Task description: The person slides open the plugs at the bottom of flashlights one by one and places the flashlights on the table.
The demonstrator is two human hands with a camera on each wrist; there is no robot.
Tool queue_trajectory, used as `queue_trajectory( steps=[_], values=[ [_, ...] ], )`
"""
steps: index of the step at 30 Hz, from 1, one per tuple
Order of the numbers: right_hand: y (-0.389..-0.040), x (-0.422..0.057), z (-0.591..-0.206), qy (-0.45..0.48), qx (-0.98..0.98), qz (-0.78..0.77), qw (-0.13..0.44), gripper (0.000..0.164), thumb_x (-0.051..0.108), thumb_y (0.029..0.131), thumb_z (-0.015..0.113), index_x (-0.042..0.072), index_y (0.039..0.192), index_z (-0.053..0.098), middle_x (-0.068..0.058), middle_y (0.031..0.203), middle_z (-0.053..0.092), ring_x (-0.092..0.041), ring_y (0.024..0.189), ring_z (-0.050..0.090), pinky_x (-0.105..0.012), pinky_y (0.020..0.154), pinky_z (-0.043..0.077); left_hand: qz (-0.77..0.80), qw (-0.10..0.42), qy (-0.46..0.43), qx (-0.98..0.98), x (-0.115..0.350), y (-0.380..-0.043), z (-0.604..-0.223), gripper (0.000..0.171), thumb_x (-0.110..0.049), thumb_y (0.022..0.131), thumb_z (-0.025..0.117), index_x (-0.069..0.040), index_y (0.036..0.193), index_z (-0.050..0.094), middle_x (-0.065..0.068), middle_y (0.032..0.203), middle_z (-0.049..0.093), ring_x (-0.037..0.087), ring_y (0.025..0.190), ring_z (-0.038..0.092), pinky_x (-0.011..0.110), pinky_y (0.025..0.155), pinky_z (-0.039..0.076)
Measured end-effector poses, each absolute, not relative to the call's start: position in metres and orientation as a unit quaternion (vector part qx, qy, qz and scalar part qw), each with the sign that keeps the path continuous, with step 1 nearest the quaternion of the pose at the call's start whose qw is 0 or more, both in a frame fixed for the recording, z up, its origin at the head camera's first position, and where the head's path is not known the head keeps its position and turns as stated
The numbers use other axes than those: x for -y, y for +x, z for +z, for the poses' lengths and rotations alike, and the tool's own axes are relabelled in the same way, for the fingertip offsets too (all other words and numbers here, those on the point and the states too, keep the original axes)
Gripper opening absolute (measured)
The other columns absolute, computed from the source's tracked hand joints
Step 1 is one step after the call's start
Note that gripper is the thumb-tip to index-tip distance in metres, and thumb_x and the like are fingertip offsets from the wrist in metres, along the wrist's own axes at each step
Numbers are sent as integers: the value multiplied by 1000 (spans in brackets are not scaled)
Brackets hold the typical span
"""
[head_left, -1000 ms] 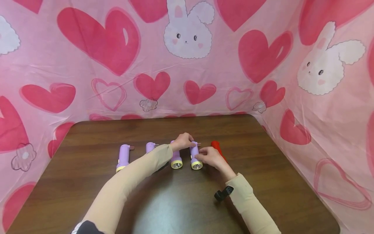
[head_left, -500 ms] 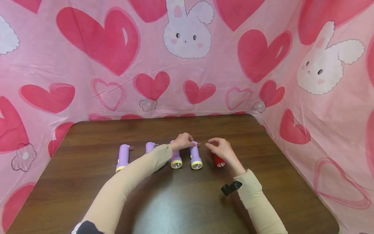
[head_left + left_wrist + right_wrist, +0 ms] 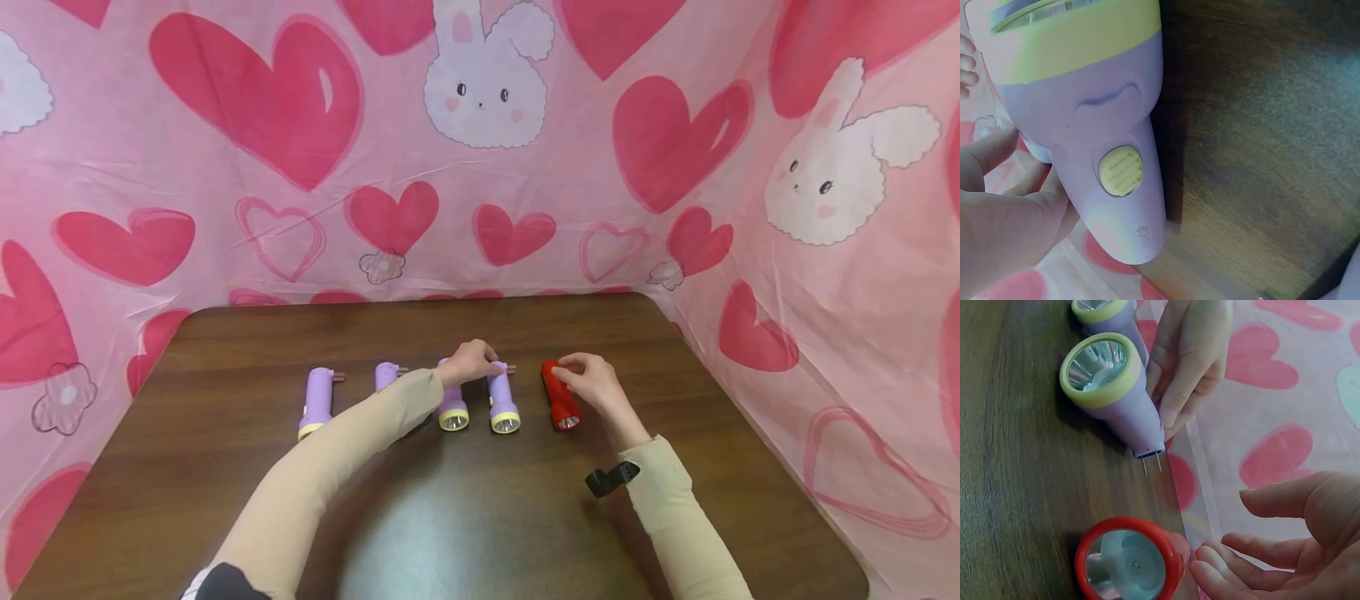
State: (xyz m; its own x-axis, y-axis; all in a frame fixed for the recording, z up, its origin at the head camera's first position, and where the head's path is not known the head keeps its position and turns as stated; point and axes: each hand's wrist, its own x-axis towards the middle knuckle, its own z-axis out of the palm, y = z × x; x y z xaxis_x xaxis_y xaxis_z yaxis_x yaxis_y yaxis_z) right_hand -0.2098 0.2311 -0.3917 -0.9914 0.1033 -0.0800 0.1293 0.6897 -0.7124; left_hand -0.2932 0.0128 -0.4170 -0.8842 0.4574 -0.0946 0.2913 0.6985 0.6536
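Observation:
Purple flashlights with yellow rims lie in a row on the table. My left hand (image 3: 468,361) reaches across one purple flashlight (image 3: 453,408) and pinches the rear end of the rightmost purple flashlight (image 3: 503,404), beside its plug prongs. In the right wrist view, the left thumb (image 3: 1179,403) lies along that flashlight's side (image 3: 1132,422); the fingers behind are partly hidden. A red flashlight (image 3: 561,404) lies to the right. My right hand (image 3: 597,385) is at its rear end, thumb and fingers apart; in the right wrist view its fingertips (image 3: 1210,565) are close beside the red body, contact unclear.
Two more purple flashlights, one at the far left (image 3: 318,400) and one (image 3: 386,375) partly behind the left sleeve, lie on the brown table (image 3: 450,517). A pink cloth (image 3: 420,167) with hearts and rabbits hangs behind and to the right.
My right hand has left the rightmost purple flashlight and moved right to the red flashlight's rear end. My left hand has stayed in place.

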Motion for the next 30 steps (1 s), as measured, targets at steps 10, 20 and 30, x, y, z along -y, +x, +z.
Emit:
queue_trajectory(
  steps=[10, 20, 30],
  values=[
    [-206, -239, -396, 72, -921, -381, 29, 39, 22, 92, 68, -4, 121, 64, -25, 116, 70, -29, 87, 70, -35, 80, 59, 329, 125, 209, -912, -14, -294, -417, 25, -16, 87, 72, 1, 105, 75, 15, 105, 76, 18, 86, 62, 28, 80, 53],
    [-204, -245, -402, 92, -916, -384, 74, 48, 26, 92, 68, -5, 128, 59, -27, 123, 65, -29, 96, 67, -38, 88, 59, 335, 130, 209, -909, -11, -292, -415, 26, -18, 88, 71, 1, 106, 75, 14, 104, 76, 20, 88, 63, 29, 83, 53],
    [-206, -247, -412, 103, -923, -356, 104, 57, 35, 92, 67, -6, 130, 57, -28, 124, 63, -25, 83, 64, -34, 78, 59, 336, 134, 214, -907, -9, -290, -413, 28, -18, 87, 72, 1, 108, 74, 14, 107, 75, 18, 88, 62, 26, 81, 52]
  ],
)
